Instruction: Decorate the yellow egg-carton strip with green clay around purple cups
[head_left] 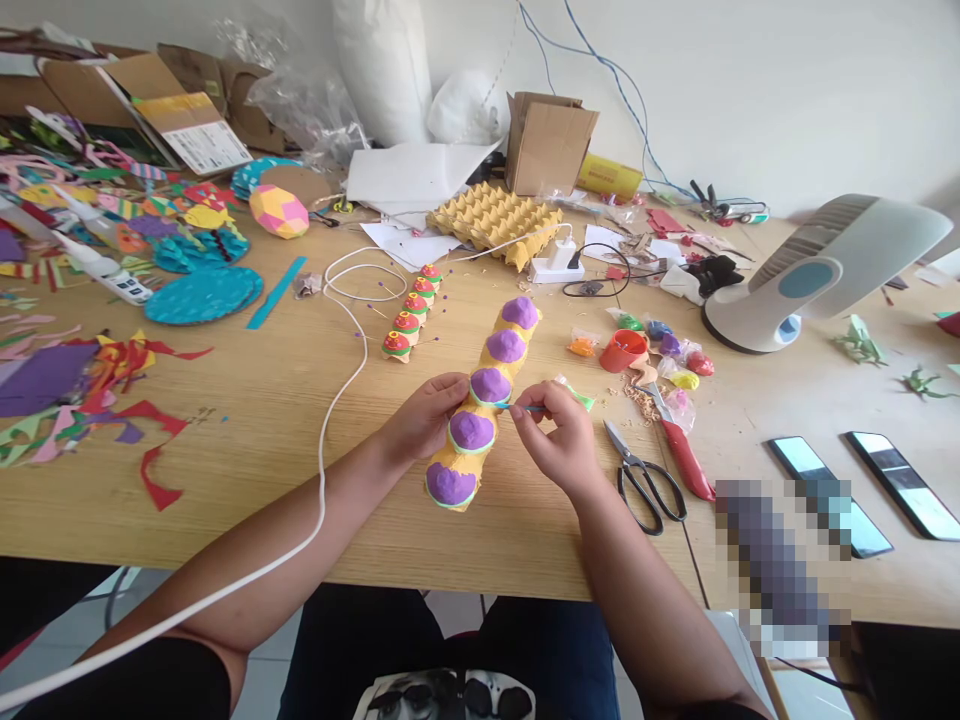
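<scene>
My left hand [433, 412] grips the left side of a yellow egg-carton strip [489, 350], held at a slant above the table. Its row of bumps is capped with purple clay, and the nearer caps carry a pale green rim. Between the pinched fingers of my right hand [556, 437] is a thin blue stick [529, 407]. The stick's tip meets the lower edge of the middle purple cap. Beyond my left hand stands a smaller egg-carton strip [411, 314] decorated in red and green, with pins poking out of its sides.
Black-handled scissors [646, 480] and a red-handled knife [684, 450] lie right of my right hand. Bags of coloured clay surround a red cup [624, 350]. Farther right are a white fan [810, 270] and two phones [911, 485]. A white cable [322, 470] crosses over my left forearm.
</scene>
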